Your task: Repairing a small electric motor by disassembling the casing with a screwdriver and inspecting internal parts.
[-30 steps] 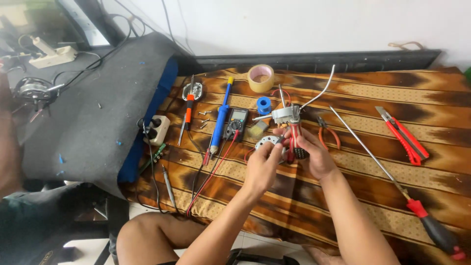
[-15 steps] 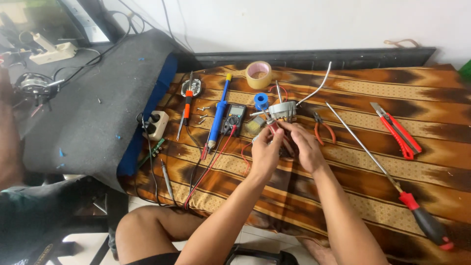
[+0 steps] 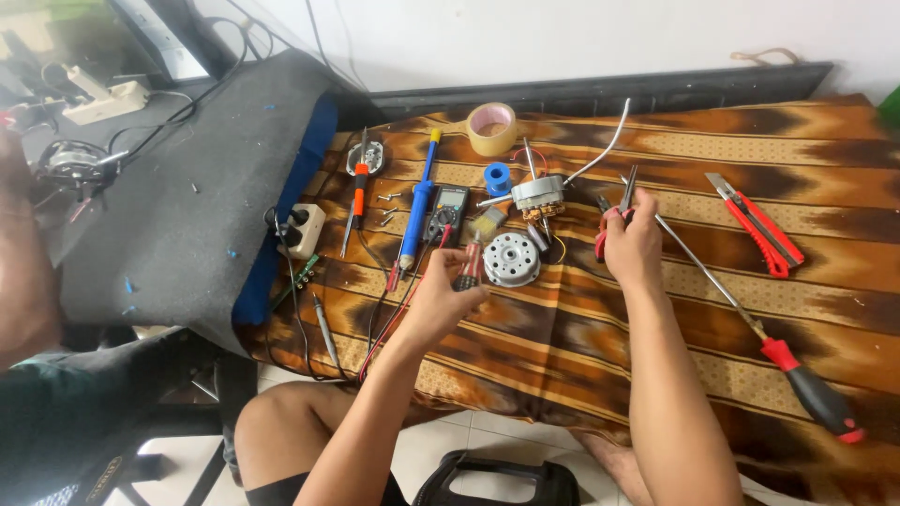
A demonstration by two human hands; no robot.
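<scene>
Nearest us, our left hand (image 3: pixel 439 298) curls its fingers (image 3: pixel 466 292) tight round a small red-and-black striped screwdriver handle (image 3: pixel 467 267), held just above the brown patterned cloth (image 3: pixel 581 328) covering the counter. Just beyond it lies a round silver metal motor cover (image 3: pixel 511 259), close to the handle. To the right, our right hand (image 3: pixel 636 245) has closed its fingers on the red-handled pliers (image 3: pixel 614 217), tips pointing away. Farther off sit a silver motor body with copper windings (image 3: pixel 538 195), a small blue spool (image 3: pixel 497 177) and a roll of tan tape (image 3: pixel 492 127).

patterned cloth (image 3: pixel 656 319), shiny metal motor cover (image 3: pixel 511 259)
</scene>
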